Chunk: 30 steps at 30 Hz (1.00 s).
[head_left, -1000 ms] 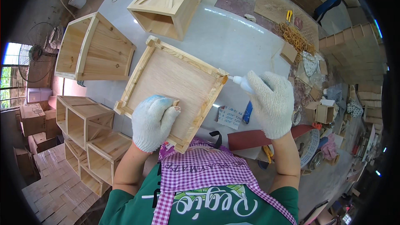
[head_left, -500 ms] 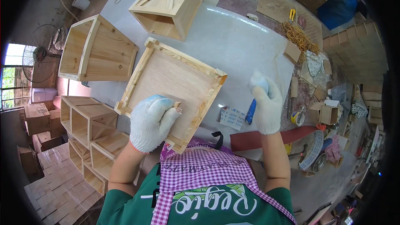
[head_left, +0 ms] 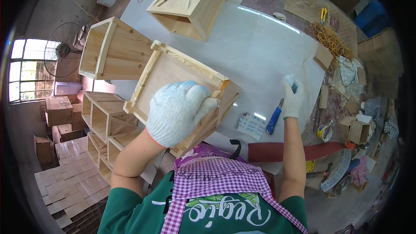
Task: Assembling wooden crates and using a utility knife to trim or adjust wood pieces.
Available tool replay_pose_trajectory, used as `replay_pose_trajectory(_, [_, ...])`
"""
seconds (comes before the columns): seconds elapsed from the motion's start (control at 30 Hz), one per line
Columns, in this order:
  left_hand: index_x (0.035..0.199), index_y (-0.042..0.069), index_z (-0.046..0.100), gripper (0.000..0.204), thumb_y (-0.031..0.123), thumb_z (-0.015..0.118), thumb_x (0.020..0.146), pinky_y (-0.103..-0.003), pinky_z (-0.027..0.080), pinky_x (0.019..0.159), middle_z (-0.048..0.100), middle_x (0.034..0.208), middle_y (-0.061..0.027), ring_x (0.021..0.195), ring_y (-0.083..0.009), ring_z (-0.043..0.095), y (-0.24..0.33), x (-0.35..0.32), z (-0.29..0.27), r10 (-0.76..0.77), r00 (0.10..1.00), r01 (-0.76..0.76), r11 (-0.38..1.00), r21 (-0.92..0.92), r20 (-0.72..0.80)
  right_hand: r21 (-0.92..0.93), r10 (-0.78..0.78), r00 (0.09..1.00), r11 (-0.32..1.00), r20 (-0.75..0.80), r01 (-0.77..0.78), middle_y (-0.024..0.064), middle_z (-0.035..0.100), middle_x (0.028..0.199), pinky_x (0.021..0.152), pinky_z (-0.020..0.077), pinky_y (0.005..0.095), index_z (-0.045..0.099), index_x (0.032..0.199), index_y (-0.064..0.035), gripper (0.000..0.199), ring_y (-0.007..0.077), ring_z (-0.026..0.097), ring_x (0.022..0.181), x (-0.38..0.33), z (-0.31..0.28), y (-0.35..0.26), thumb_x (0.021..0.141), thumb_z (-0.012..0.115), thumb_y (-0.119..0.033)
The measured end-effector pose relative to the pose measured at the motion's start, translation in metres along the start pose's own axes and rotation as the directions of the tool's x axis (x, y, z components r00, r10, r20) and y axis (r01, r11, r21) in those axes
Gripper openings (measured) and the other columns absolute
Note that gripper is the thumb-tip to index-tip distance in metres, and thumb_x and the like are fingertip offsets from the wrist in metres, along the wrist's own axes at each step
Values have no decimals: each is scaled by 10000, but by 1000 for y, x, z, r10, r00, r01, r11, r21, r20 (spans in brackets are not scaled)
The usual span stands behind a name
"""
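Have the left hand (head_left: 180, 112), gloved, laid across the box (head_left: 190, 63), with fingers bent and thumb toward the right rim; cannot tell, with tips hidden, whether pinching it. Can see the box tilted in front of the apron (head_left: 216, 180), by the table's (head_left: 260, 52) near side, open face upward. Have the right hand (head_left: 293, 102), also gloved, over the table, well apart from the box, with fingers curled; cannot tell around what. Can see near that hand a blue tool (head_left: 274, 121), paper (head_left: 251, 125) and a red strip (head_left: 299, 152).
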<state>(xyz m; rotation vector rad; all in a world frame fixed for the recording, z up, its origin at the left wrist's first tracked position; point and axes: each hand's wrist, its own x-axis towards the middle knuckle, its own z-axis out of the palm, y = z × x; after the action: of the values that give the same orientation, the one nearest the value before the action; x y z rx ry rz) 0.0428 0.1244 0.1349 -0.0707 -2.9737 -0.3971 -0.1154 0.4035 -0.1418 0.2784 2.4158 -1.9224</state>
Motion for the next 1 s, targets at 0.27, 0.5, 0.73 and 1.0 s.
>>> replay_pose_trajectory(0.27, [881, 69, 666, 222, 246, 794, 840, -430, 517, 642, 655, 778, -106, 721, -327, 665, 11, 4, 7, -71, 998, 70, 995, 69, 0, -319, -124, 990, 943, -66, 96, 129, 725, 1075, 917, 519, 359, 715, 1140, 6, 384, 224, 674, 996, 47, 10, 68, 876, 818, -253])
replay_pose_trajectory(0.5, [881, 68, 669, 234, 268, 788, 853, -430, 518, 645, 656, 779, -106, 724, -328, 666, 17, 10, 8, -113, 993, 108, 988, 114, 39, -450, -68, 997, 892, -31, 47, 130, 728, 1083, 923, 521, 369, 717, 1134, -15, 351, 244, 683, 1002, 48, 16, 87, 880, 808, -240])
replay_pose_trajectory(0.73, [875, 74, 669, 247, 297, 776, 873, -432, 518, 652, 656, 781, -105, 731, -323, 669, 18, 15, 9, -95, 994, 87, 987, 134, 54, -480, -123, 991, 873, -53, 82, 146, 724, 1068, 907, 522, 428, 740, 1094, -59, 306, 307, 678, 1007, 42, 14, 85, 855, 792, -242])
replay_pose_trajectory(1.0, [916, 75, 674, 250, 306, 762, 882, -432, 521, 671, 662, 802, -105, 756, -321, 678, 20, 21, 4, -123, 984, 100, 980, 172, 132, -520, -136, 990, 849, -37, 97, 155, 723, 1073, 912, 516, 441, 739, 1090, -56, 294, 330, 675, 1004, 40, 12, 80, 858, 783, -232])
